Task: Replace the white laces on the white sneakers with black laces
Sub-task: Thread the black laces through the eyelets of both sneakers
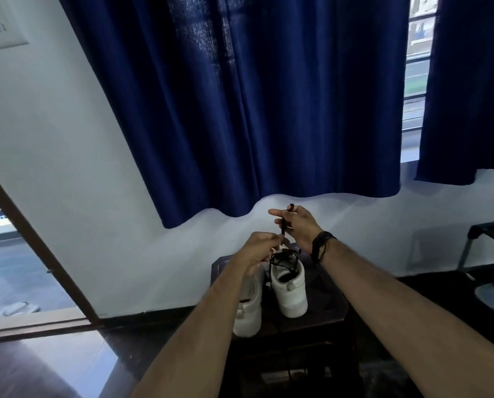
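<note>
Two white sneakers (pixel 268 294) side by side on dark wooden stool (pixel 326 311), at 6 o'clock of frame centre, heels toward camera. Right-hand sneaker (pixel 290 291) partly threaded with black lace (pixel 283 258); left-hand sneaker (pixel 250 308) half hidden under forearm. Left hand (pixel 258 248) pinching lace just above the shoe. Right hand (pixel 296 225) at 1 o'clock of left hand, fingers curled round lace, strand taut between both hands. Black wrist band (pixel 321 245) on right wrist. Blue curtain (pixel 254 110) at 12 o'clock. Open doorway (pixel 16 268) at 9 o'clock.
</note>
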A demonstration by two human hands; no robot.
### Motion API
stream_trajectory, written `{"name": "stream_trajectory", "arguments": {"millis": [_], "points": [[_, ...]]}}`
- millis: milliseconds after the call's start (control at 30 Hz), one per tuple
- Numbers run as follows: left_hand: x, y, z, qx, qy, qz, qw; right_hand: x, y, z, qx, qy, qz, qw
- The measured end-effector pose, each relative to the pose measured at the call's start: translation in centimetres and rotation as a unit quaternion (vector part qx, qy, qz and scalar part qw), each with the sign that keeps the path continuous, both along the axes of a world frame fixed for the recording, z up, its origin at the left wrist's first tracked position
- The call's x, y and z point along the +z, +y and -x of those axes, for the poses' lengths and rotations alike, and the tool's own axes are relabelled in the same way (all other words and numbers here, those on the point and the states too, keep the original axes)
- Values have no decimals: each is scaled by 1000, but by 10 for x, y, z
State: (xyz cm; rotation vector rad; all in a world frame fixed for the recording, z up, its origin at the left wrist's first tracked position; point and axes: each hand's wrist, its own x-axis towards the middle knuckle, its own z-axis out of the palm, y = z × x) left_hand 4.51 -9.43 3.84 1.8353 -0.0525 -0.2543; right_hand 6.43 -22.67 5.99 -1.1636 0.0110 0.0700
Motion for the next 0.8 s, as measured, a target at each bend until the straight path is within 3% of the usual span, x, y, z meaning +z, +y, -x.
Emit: {"name": "stream_trajectory", "arguments": {"millis": [67,100,133,167,200,233,267,333,367,433,667,800], "points": [[1,7,-1,40,-22,-14,999,-3,2,-4,1,20,39,999],[1,12,-2,56,-32,-23,998,-5,1,-4,2,31,114,993],[1,18,-3,61,-43,-47,996,-10,-2,-5,-2,37,253,967],[0,25,-4,55,-51,-84,994,-15,-6,-7,-15,30,436,899],[0,31,-4,42,-57,-122,990,-19,-8,-6,-51,4,592,804],[-1,37,-5,29,-64,-160,985,-25,-7,-8,-92,-52,670,735],[-2,42,-6,20,-75,-196,978,-28,-3,-10,-107,-132,682,711],[-2,50,-8,19,-119,-268,956,-34,11,-17,-16,-265,620,738],[-3,54,-10,27,-143,-294,945,-36,20,-19,63,-281,578,763],[-5,61,-10,47,-167,-314,934,-42,37,-19,171,-229,523,803],[-29,80,-7,161,-147,-241,946,-66,52,-29,39,-219,450,865],[-68,82,1,145,-74,-346,924,-76,54,-36,34,-181,484,855]]}}
